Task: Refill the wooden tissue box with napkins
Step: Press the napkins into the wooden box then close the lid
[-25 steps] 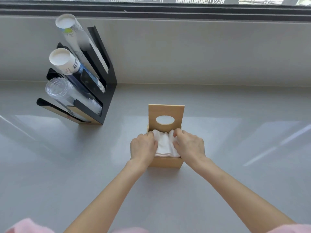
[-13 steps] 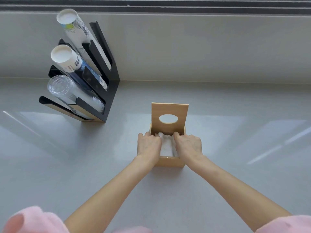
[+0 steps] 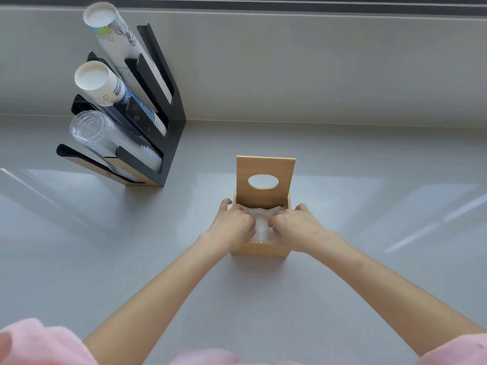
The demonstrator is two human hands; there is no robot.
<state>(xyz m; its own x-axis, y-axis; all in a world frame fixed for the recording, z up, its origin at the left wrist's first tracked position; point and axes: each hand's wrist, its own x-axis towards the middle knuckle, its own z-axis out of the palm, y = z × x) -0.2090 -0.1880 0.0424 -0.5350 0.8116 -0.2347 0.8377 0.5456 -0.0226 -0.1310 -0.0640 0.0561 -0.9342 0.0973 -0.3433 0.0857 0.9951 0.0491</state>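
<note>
Both hands in box — on napkins

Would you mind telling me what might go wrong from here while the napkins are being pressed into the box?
1. The napkins already look crumpled under both hands; harder pressing may crease or tear them.
2. The wooden tissue box has its lid standing upright behind the fingers; a knock could drop it onto them.

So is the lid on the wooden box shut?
No, the lid stands open above the wooden box while both hands press napkins inside.
</note>
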